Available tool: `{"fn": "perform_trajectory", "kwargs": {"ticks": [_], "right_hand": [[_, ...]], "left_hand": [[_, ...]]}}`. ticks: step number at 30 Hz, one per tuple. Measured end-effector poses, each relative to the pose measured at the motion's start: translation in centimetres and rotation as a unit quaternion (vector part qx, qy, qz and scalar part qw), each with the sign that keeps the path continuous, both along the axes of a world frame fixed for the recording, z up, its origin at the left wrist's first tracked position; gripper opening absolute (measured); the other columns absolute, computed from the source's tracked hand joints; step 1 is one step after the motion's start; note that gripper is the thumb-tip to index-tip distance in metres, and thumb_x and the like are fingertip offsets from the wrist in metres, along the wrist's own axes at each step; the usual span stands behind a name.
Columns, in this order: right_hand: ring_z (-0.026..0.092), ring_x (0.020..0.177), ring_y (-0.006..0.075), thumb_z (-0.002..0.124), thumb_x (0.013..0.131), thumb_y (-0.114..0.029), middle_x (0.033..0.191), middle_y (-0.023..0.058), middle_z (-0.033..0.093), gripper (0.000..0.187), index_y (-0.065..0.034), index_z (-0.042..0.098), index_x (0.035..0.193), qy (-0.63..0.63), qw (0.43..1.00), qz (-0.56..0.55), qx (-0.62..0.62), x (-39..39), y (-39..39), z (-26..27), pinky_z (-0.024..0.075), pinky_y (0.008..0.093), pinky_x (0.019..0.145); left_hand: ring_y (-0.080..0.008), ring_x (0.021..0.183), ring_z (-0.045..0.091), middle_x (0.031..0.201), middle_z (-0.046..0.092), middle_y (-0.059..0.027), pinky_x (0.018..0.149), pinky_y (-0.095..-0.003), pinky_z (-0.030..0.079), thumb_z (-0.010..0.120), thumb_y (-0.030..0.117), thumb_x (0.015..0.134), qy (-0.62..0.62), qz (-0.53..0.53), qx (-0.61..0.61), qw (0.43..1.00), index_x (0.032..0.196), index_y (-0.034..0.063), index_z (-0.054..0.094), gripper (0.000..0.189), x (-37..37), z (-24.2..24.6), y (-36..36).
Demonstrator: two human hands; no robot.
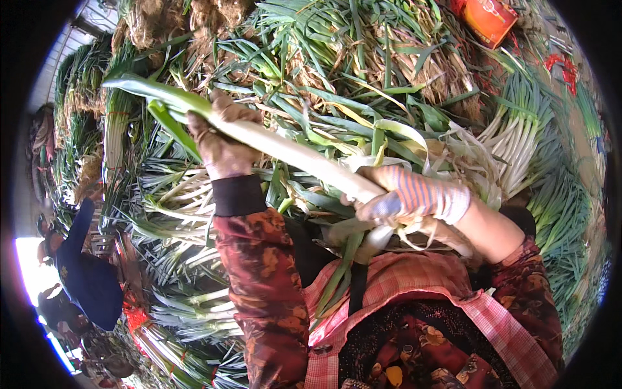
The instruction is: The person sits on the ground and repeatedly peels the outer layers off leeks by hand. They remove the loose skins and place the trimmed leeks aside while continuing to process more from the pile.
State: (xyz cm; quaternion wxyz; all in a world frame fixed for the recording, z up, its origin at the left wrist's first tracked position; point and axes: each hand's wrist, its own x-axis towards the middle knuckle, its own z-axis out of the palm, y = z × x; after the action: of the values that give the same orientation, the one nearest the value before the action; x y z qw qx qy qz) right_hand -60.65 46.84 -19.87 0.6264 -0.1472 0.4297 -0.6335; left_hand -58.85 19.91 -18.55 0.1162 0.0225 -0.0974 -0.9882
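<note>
A thick leek or large green onion (301, 158) lies slantwise across both my hands, its green leaves at the upper left and its white stalk running down to the right. My left hand (223, 138), in a soiled brownish glove, grips it where the green meets the white. My right hand (413, 194), in a striped knit glove, is closed around the lower white end. Peeled pale strips (418, 231) hang under the right hand, and what lies beneath them is blurred. Loose leaves (345, 267) rest on my pink checked apron (413, 272).
Trimmed white-stalked onions (184, 194) lie in heaps at the left, others (515, 131) at the right. Untrimmed onions with dry leaves (418, 58) fill the far side. An orange-red container (491, 22) stands at the upper right. Another person in dark blue (90, 272) is at the left.
</note>
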Motion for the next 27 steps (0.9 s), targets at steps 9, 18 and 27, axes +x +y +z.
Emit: {"fn": "perform_trajectory", "kwargs": {"ticks": [9, 18, 27], "right_hand": [[0.050, 0.058, 0.0085, 0.059, 0.081, -0.048, 0.065, -0.0010, 0.053, 0.044, -0.0052, 0.058, 0.088, 0.165, 0.982, -0.045, 0.081, -0.1, -1.4, 0.8, 0.0435, 0.0236, 0.053], [0.057, 0.069, 0.0124, 0.064, 0.080, -0.031, 0.086, 0.0060, 0.062, 0.039, -0.0001, 0.060, 0.102, 0.298, 0.933, -0.198, -0.028, 2.8, 15.0, 1.6, 0.0473, 0.0265, 0.063], [0.060, 0.063, 0.0225, 0.068, 0.074, -0.026, 0.067, 0.0119, 0.060, 0.027, -0.0004, 0.061, 0.080, 0.352, 0.909, 0.134, 0.178, 2.6, 27.1, 0.3, 0.0447, 0.0346, 0.056]], "left_hand": [[-0.0080, 0.051, 0.047, 0.067, 0.055, 0.0045, 0.055, -0.0277, 0.040, 0.052, 0.027, 0.088, -0.160, -0.037, -0.024, 0.986, 0.098, 0.0027, 0.056, 0.026, -2.0, -3.8, 4.5], [-0.0079, 0.045, 0.047, 0.057, 0.052, 0.0034, 0.046, -0.0247, 0.040, 0.058, 0.023, 0.083, -0.186, 0.168, -0.097, 0.963, 0.090, -0.0017, 0.052, 0.026, -0.7, -0.6, -9.6], [-0.0073, 0.048, 0.047, 0.064, 0.054, 0.0041, 0.050, -0.0259, 0.042, 0.060, 0.017, 0.082, -0.173, 0.110, -0.177, 0.962, 0.104, -0.0070, 0.047, 0.035, 1.8, 0.7, -19.1]]}}
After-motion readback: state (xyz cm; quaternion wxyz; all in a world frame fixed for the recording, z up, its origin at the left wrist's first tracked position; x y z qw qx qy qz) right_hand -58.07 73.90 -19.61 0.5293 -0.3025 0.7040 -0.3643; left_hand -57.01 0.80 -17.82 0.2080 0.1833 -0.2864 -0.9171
